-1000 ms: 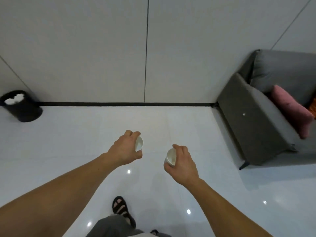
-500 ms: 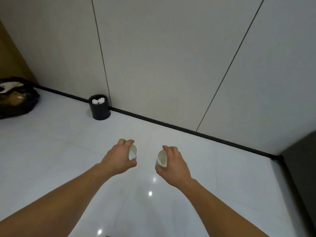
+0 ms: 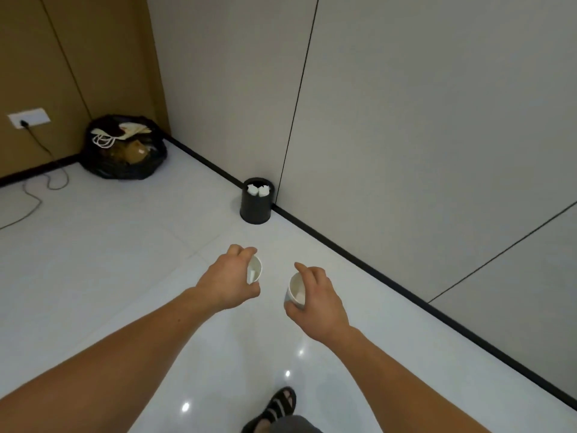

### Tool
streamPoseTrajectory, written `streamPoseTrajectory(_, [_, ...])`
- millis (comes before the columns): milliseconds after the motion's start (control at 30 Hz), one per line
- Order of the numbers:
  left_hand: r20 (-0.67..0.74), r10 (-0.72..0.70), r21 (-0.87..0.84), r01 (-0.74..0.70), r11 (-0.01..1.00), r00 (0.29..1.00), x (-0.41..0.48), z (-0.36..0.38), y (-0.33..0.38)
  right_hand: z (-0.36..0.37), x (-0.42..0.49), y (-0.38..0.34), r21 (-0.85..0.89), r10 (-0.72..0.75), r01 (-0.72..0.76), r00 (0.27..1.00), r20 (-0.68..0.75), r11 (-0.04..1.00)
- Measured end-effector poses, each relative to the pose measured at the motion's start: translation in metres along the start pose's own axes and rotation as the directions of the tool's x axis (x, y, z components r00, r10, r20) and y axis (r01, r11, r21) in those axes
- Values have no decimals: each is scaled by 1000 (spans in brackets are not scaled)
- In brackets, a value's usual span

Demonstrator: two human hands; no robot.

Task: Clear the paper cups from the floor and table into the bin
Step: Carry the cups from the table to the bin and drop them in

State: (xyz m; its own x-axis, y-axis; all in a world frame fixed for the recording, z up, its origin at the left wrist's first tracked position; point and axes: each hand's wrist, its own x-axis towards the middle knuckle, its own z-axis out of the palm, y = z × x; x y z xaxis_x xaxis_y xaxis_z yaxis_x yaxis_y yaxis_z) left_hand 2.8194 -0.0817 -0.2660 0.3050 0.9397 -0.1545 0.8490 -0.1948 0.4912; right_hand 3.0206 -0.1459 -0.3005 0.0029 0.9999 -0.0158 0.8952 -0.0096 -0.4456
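My left hand (image 3: 229,281) grips a white paper cup (image 3: 254,270) with its mouth turned to the right. A second white paper cup (image 3: 296,290) is held in my right hand (image 3: 318,303), its mouth facing left. Both hands are out in front of me over the white floor. The small black bin (image 3: 256,207) stands against the wall just ahead of them, with white crumpled cups (image 3: 258,189) showing inside it.
A full black rubbish bag (image 3: 123,148) sits in the corner at the left. A dark cable (image 3: 34,195) trails across the floor from a wall socket (image 3: 28,118). The grey wall runs along the right. My sandalled foot (image 3: 274,409) is at the bottom.
The view has swung left and I have walked closer: the bin now sits straight ahead and nearer. Both hands still hold their cups in front of me.
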Motion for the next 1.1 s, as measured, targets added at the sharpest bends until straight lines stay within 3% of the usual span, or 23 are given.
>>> streamPoseTrajectory(433, [-97,-149,24,152,988,984,185,-80,-53,19,254,-24,62,-172,169,983,56,984])
streamPoseTrajectory(800, [38,-35,7,35,999,999,390,-111,-110,25,439,-7,0,-1,1,999,52,1000])
streamPoseTrajectory(1100, [159,44,22,-48,999,986,560,-157,-173,49,576,-19,45,188,-189,982,17,981])
